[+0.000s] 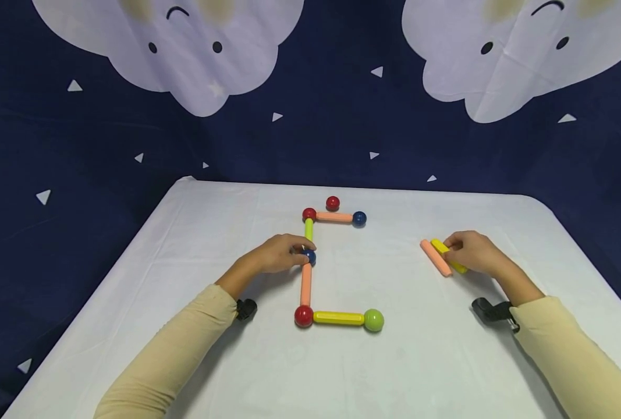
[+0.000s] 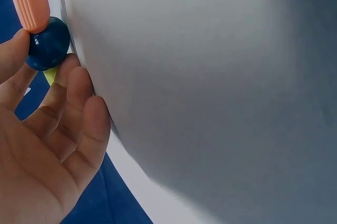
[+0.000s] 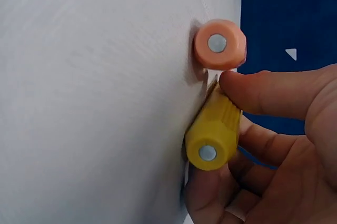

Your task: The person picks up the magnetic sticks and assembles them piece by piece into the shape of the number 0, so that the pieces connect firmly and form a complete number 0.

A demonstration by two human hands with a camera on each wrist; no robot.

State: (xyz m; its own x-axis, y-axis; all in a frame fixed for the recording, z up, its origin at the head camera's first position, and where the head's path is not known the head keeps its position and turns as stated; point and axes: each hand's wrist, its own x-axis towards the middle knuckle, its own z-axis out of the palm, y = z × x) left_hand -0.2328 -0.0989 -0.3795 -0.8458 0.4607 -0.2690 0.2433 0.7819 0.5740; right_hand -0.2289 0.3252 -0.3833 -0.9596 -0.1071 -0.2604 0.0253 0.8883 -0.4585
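On the white table, rods and balls are joined in a bracket-like shape. My left hand [image 1: 283, 254] pinches the blue ball [image 2: 51, 45] in its middle, between a green rod [image 1: 308, 230] and an orange rod [image 1: 306, 284]. Over on the right, a yellow rod [image 3: 213, 129] is between the thumb and fingers of my right hand [image 1: 471, 251], low at the tabletop. Beside it lies a loose orange rod [image 3: 220, 45]; a round metal disc shows in the end of each of these two rods.
A red ball [image 1: 309, 215], an orange rod [image 1: 334, 217] and a dark blue ball [image 1: 359, 219] form the far arm. A loose red ball [image 1: 333, 203] sits behind it. The near arm has a red ball [image 1: 304, 316], yellow rod [image 1: 339, 318] and green ball [image 1: 373, 320].
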